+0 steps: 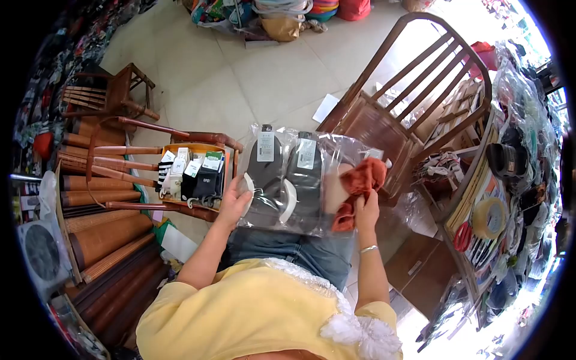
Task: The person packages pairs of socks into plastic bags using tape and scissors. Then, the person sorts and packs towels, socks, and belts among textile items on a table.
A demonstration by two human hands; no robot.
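Across my lap lies a clear plastic bag (pixel 276 174) holding dark grey items with pale labels and white curved pieces. My left hand (pixel 234 204) is closed on the bag's left edge, beside one white curved piece. At the right end of the bag, my right hand (pixel 366 210) grips a rust-red cloth (pixel 363 175), which hangs bunched above and below the fingers. A beige item (pixel 338 189) shows through the plastic next to the cloth.
A wooden chair (pixel 414 90) stands front right. On the left, another chair (pixel 222 139) bears a box of labelled socks (pixel 207 183). A cluttered table at right holds a tape roll (pixel 488 217) and red-handled scissors (pixel 462 236). A cardboard box (pixel 422 270) sits below.
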